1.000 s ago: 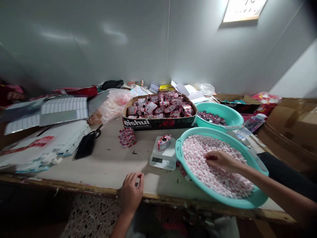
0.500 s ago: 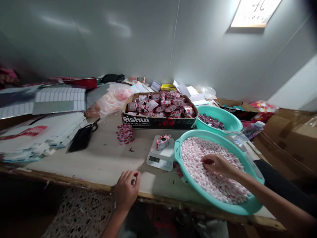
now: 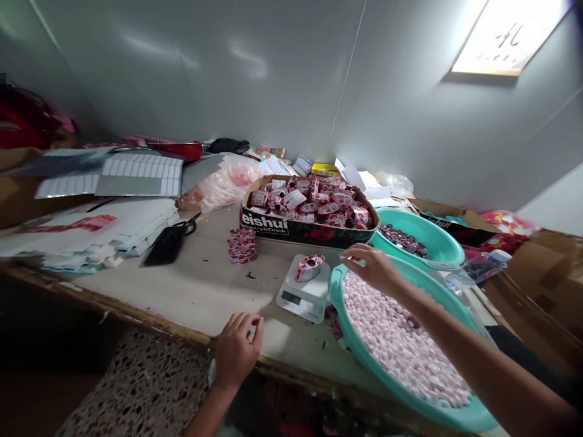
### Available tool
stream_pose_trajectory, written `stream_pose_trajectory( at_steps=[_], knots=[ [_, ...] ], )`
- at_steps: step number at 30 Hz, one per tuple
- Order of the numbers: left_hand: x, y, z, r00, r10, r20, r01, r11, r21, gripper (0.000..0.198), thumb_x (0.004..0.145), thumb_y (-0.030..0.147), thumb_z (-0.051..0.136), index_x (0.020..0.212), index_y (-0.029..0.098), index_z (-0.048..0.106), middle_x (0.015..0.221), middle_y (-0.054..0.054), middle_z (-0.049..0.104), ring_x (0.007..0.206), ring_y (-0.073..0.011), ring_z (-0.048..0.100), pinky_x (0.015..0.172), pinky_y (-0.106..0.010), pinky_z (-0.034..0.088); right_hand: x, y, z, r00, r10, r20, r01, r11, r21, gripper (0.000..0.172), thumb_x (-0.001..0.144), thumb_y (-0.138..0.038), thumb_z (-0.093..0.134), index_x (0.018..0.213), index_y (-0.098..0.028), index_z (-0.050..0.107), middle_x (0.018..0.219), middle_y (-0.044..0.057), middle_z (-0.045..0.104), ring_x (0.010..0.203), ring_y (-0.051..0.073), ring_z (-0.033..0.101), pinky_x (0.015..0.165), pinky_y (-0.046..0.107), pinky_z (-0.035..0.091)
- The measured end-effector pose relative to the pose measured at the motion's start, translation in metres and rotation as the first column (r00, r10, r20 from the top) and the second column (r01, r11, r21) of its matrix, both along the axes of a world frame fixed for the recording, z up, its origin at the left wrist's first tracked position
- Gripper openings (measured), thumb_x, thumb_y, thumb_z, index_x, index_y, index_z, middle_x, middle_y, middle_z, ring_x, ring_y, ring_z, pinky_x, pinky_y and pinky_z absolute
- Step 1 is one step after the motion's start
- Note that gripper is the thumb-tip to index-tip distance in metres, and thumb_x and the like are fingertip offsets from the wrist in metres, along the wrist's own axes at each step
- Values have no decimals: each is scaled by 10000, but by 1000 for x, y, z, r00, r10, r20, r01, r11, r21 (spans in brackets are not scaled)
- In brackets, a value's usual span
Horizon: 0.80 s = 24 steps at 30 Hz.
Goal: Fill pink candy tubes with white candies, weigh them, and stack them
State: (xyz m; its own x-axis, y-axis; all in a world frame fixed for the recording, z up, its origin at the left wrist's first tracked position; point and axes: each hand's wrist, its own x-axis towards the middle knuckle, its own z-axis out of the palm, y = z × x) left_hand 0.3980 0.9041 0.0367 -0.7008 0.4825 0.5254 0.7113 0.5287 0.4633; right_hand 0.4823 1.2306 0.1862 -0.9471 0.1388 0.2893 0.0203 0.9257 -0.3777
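My right hand [image 3: 371, 267] hovers over the left rim of the large turquoise basin [image 3: 336, 297], fingertips pinched together. Whatever those fingers hold is too small or hidden to make out. White-and-pink wrapped sweets [image 3: 401, 346] fill the basin. Beside it, a white digital scale [image 3: 314, 303] carries a small oval printed box [image 3: 310, 267] with a hole in its top. At the table's front edge lies my left hand [image 3: 239, 349], its fingers loosely curled in with nothing visible in them.
A carton [image 3: 310, 233] heaped with similar printed boxes stands behind the scale, near a flat stack of them [image 3: 242, 246]. A second basin [image 3: 437, 233] holds dark round pieces. A black phone-like pouch [image 3: 164, 244], white folded cartons [image 3: 113, 233] and a bottle [image 3: 483, 267] lie around.
My right hand has lifted out of the sweets and moved up and left toward the scale. The left hand stays at the table edge. The view has shifted slightly.
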Motion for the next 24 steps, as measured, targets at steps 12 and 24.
stream_pose_trajectory(
  at_steps=[12,24],
  knots=[
    [4,-3,3,1000,6,25,-6,1000,30,102,891,225,508,812,209,571,796,-26,618,815,-179,564,754,-301,426,-62,-2,-42,997,73,-16,-73,997,27,304,849,-398,558,1038,-206,700,1030,87,643,910,201,626,834,330,499],
    [5,-2,5,1000,10,16,-10,1000,2,131,893,243,493,794,208,573,778,-36,631,792,-183,564,730,-306,437,54,50,-20,946,-227,230,197,969,147,362,888,-450,452,990,-205,698,1048,101,696,809,233,655,714,331,472]
  ],
)
